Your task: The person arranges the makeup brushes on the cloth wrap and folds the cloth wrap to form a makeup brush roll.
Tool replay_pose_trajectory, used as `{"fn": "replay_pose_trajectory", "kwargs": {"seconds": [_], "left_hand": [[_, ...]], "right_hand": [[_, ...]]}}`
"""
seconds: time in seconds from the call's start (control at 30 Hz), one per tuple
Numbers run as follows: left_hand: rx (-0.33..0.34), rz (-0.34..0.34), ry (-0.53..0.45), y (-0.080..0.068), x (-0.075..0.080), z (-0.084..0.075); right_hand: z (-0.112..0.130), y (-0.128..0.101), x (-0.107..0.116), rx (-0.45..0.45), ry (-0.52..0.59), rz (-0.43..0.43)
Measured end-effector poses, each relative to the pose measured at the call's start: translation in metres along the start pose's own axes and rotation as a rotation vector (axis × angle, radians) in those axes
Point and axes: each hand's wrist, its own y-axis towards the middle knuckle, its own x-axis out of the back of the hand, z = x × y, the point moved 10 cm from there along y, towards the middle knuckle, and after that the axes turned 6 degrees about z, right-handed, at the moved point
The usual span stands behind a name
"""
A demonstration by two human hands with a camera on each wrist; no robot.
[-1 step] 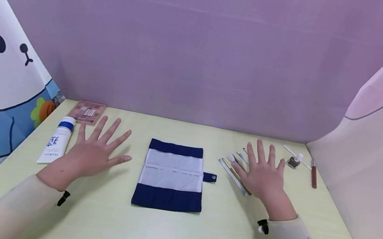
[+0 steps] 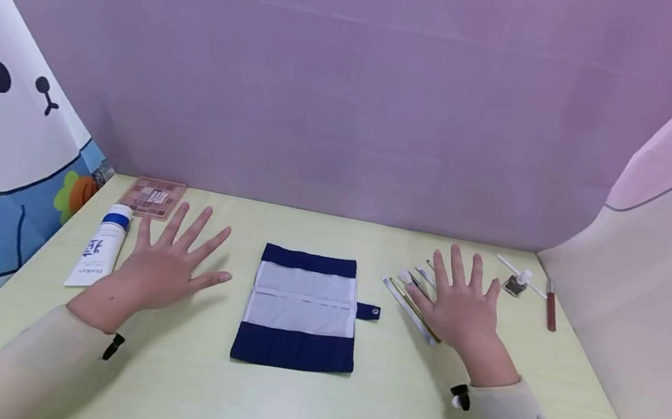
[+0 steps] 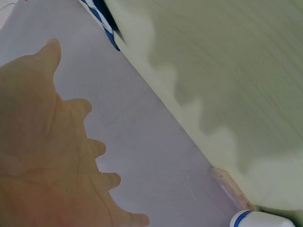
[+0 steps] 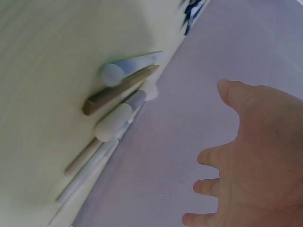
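We hover left hand [image 2: 160, 270] and right hand [image 2: 458, 307], both grips released, fingers spread. Brush roll [image 2: 300, 308] lies unrolled mid-counter, pockets unfilled; brushes [image 2: 411, 294] loose under right hand, nothing grasped yet.

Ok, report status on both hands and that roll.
Left hand open, right hand open above brushes. Brush roll unrolled, untouched. Nothing blocking.

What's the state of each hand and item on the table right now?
left hand: grip open, fingers spread, holds nothing
right hand: grip open, fingers spread, above the brushes
fabric roll: unrolled flat, pockets empty, snap tab out to the right
brushes: loose pile on the table
white tube: lying flat, cap on
eyeshadow palette: lying flat
small bottle: upright
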Motion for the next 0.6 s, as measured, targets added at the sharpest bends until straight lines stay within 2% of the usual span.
{"fn": "replay_pose_trajectory", "kwargs": {"seconds": [0.37,0.47,0.6], "left_hand": [[0.049,0.027,-0.032,0.003,0.002,0.011],[0.049,0.043,-0.055,0.004,0.000,0.008],[0.012,0.061,-0.095,0.006,-0.002,-0.004]], "right_hand": [[0.004,0.007,-0.002,0.000,-0.013,0.002],[0.007,0.007,-0.002,0.001,-0.022,0.003],[0.013,0.005,-0.001,0.007,-0.023,0.006]]}}
